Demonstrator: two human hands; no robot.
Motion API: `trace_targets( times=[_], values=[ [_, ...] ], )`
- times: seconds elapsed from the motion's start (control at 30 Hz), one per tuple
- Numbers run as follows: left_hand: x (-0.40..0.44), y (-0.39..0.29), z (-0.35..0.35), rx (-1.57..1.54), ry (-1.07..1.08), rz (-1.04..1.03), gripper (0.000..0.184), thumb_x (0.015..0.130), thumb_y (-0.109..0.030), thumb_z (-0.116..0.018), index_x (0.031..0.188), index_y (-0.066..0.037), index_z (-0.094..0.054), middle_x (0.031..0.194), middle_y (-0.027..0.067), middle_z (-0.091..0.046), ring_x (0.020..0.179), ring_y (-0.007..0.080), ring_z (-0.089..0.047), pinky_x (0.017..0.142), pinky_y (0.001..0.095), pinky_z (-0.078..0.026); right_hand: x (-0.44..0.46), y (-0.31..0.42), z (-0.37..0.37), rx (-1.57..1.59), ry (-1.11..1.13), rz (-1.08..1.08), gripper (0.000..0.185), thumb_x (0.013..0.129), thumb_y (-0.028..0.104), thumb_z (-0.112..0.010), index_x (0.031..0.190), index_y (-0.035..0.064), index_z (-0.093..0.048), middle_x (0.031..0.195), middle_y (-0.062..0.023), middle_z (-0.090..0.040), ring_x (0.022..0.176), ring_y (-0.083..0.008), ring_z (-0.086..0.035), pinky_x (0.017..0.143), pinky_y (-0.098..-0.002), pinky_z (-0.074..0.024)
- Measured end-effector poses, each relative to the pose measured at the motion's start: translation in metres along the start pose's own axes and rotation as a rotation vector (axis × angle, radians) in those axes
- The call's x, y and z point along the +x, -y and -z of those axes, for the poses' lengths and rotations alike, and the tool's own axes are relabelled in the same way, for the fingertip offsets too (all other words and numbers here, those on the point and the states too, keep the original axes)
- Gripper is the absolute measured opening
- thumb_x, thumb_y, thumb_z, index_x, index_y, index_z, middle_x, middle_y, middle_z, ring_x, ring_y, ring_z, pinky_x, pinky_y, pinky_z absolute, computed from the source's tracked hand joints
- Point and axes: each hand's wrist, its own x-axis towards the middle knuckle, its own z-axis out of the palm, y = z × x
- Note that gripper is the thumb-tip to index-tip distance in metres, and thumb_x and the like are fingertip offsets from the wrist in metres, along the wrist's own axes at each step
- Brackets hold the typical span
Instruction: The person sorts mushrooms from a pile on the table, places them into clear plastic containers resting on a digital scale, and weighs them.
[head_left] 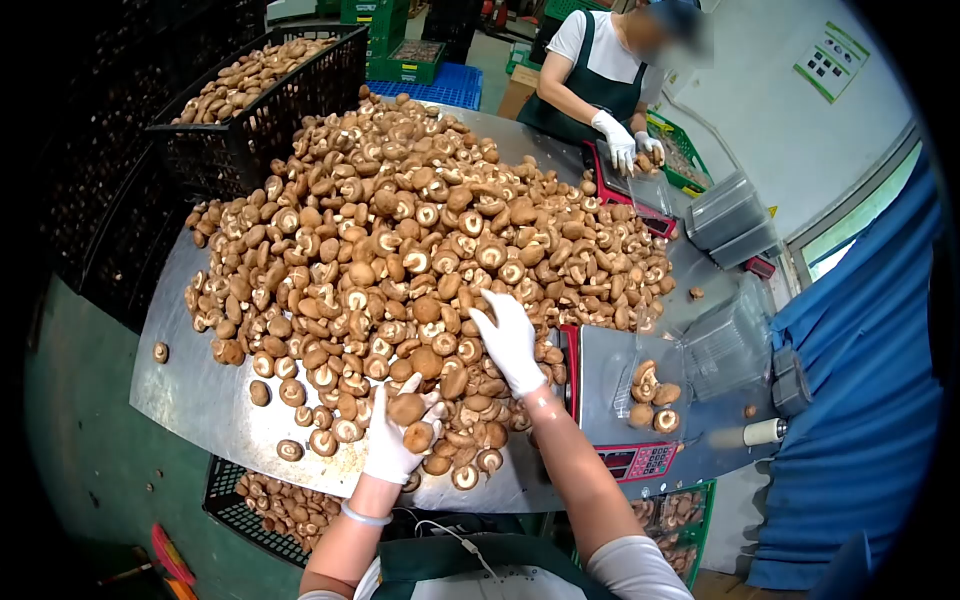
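1. The person's left hand, gloved in white, is curled around a couple of mushrooms at the near edge of the pile
2. The right hand lies over the pile with thumb and fingers apart; whether its fingertips touch a cap, one cannot tell
3. The pile covers much of the metal table
4. A clear tray on the near scale holds a handful of mushrooms; nested clear trays stand just beside it
5. A black crate at the upper left is heaped with mushrooms
6. Below the table, a dark mesh crate holds loose mushrooms, and a green crate holds clear packs of them
7. Across the table, a co-worker's gloved hands handle mushrooms above a second scale
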Motion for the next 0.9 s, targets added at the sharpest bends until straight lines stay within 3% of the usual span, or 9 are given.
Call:
trace_targets(
  times=[0.1,0.23,0.3,0.43,0.47,0.57,0.7,0.83,0.9],
  values=[
    [0.018,0.001,-0.004,0.133,0.089,0.009,0.052,0.092,-0.050,-0.049,0.127,-0.012,-0.047,0.109,0.0151,-0.057,0.086,0.0239,-0.058,0.067,0.0325,-0.053,0.022,-0.019,-0.041,-0.564,0.153,0.165,0.037,0.083,0.034,-0.062,0.109,0.0071,-0.062,0.093,-0.0109,-0.061,0.088,-0.0266,-0.059,0.075,-0.0397,-0.0440],
    [0.012,-0.008,-0.024,0.481,0.094,-0.103,0.040,0.094,-0.035,-0.053,0.126,-0.012,-0.047,0.119,0.0107,-0.056,0.093,0.0209,-0.058,0.074,0.0323,-0.053,0.025,-0.023,-0.026,-0.222,-0.028,0.149,0.033,0.084,0.027,-0.058,0.111,0.0076,-0.061,0.086,-0.0084,-0.063,0.084,-0.0273,-0.059,0.076,-0.0413,-0.0423],
    [0.011,-0.014,-0.025,0.610,0.152,-0.088,0.055,0.091,-0.024,-0.059,0.140,-0.013,-0.035,0.135,0.0108,-0.045,0.103,0.0204,-0.057,0.079,0.0325,-0.052,0.013,-0.005,-0.001,-0.092,-0.009,0.202,0.032,0.084,0.022,-0.058,0.113,0.0081,-0.061,0.089,-0.0103,-0.063,0.084,-0.0283,-0.059,0.078,-0.0408,-0.0430],
    [0.018,-0.021,-0.032,0.524,0.224,-0.055,0.081,0.084,-0.012,-0.060,0.149,-0.013,-0.012,0.147,0.0139,-0.030,0.121,0.0246,-0.049,0.085,0.0291,-0.051,-0.015,0.032,0.014,0.136,0.375,0.379,0.035,0.084,0.034,-0.062,0.108,0.0082,-0.064,0.097,-0.0103,-0.064,0.093,-0.0269,-0.060,0.084,-0.0375,-0.0466],
    [0.022,-0.025,-0.033,0.500,0.263,-0.044,0.082,0.083,-0.014,-0.061,0.149,-0.012,-0.012,0.146,0.0142,-0.031,0.121,0.0250,-0.048,0.084,0.0291,-0.052,-0.004,0.039,0.016,0.118,0.443,0.248,0.030,0.081,0.028,-0.067,0.104,0.0069,-0.066,0.105,-0.0096,-0.065,0.102,-0.0244,-0.060,0.088,-0.0330,-0.0476],
    [0.037,-0.027,-0.024,0.457,0.332,-0.095,0.087,0.080,-0.020,-0.064,0.149,-0.012,-0.013,0.142,0.0137,-0.035,0.120,0.0268,-0.049,0.078,0.0303,-0.055,0.035,0.001,-0.015,-0.025,0.170,0.127,0.036,0.082,0.028,-0.066,0.113,0.0084,-0.062,0.107,-0.0090,-0.061,0.096,-0.0264,-0.059,0.082,-0.0344,-0.0494],
    [0.047,-0.031,-0.008,0.217,0.380,0.003,0.081,0.080,-0.017,-0.066,0.147,-0.014,-0.021,0.134,0.0129,-0.044,0.110,0.0309,-0.055,0.069,0.0348,-0.057,0.050,-0.009,-0.047,-0.384,0.296,0.180,0.048,0.079,0.026,-0.068,0.122,0.0123,-0.052,0.107,-0.0088,-0.054,0.100,-0.0276,-0.055,0.079,-0.0366,-0.0495],
    [0.048,-0.034,-0.003,0.196,0.386,0.002,0.083,0.077,-0.019,-0.068,0.146,-0.013,-0.022,0.132,0.0141,-0.045,0.108,0.0289,-0.057,0.068,0.0335,-0.058,0.058,-0.014,-0.048,-0.257,0.260,0.149,0.042,0.077,0.019,-0.067,0.116,0.0083,-0.055,0.104,-0.0112,-0.054,0.099,-0.0283,-0.056,0.082,-0.0373,-0.0485],
    [0.049,-0.040,-0.004,0.209,0.415,-0.007,0.085,0.075,-0.019,-0.069,0.146,-0.013,-0.022,0.132,0.0145,-0.045,0.108,0.0283,-0.057,0.068,0.0331,-0.058,0.057,-0.014,-0.034,0.093,0.152,0.148,0.038,0.077,0.009,-0.060,0.115,0.0073,-0.055,0.106,-0.0100,-0.057,0.100,-0.0241,-0.056,0.086,-0.0341,-0.0462]
  ],
)
